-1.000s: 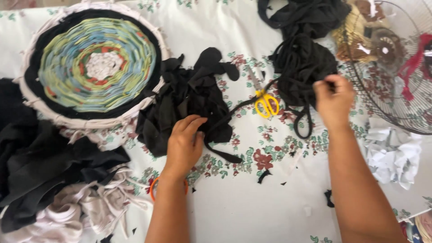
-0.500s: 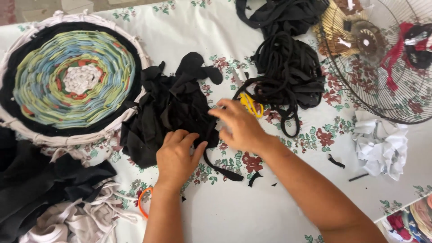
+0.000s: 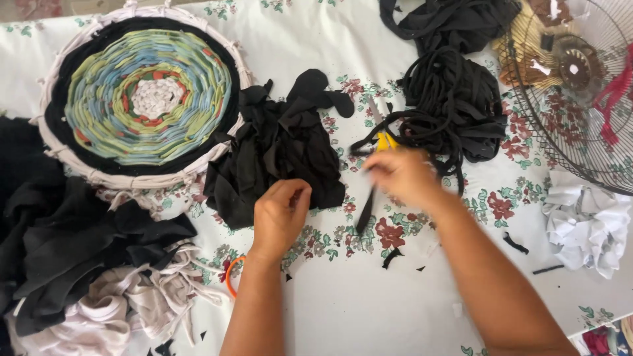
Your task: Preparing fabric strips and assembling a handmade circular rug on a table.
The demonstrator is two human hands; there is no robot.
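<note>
My left hand (image 3: pixel 279 215) pinches the near edge of a crumpled pile of black fabric pieces (image 3: pixel 277 145) in the middle of the flowered tablecloth (image 3: pixel 369 303). My right hand (image 3: pixel 401 175) is blurred, fingers closed, just below the yellow handles of a pair of scissors (image 3: pixel 384 140) lying on the cloth. A black fabric strip (image 3: pixel 365 212) runs down from under this hand. Beyond it sits a heap of long black fabric strips (image 3: pixel 455 105).
A round woven rug on a white hoop (image 3: pixel 142 99) lies at the back left. Black and pale fabric (image 3: pixel 79 264) is heaped at the near left. A wire fan guard (image 3: pixel 580 86) and crumpled white cloth (image 3: pixel 587 224) sit right. An orange ring (image 3: pixel 229 277) peeks beside my left wrist.
My right hand came from the strip heap at the right to the scissors and the black strip at centre. My left hand stayed on the black fabric pile.
</note>
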